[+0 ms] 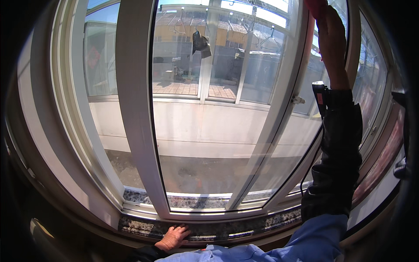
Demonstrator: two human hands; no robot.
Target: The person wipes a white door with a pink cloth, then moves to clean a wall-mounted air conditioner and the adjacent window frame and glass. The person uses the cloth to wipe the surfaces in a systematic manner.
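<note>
A tall sliding window sash [257, 174] with a white frame stands in front of me, its glass clear. My left hand [174, 237] rests palm down at the dark speckled stone sill [244, 229], fingers apart and holding nothing. High on the right, my right hand [332, 39] is raised against the upper part of the window, near the sash's upright edge. Something red [316, 7] shows at its fingers, partly cut off by the upper rim; its kind is unclear. A small dark device [320, 97] sits at the right wrist, over the black sleeve.
White window tracks and frame [70, 87] curve up at the left. A small latch [298, 100] sticks out from the sash's right upright. Beyond the glass, a dark hanging item [200, 45] and wire hangers [270, 40] hang before more windows. A patterned pinkish surface [384, 153] stands at right.
</note>
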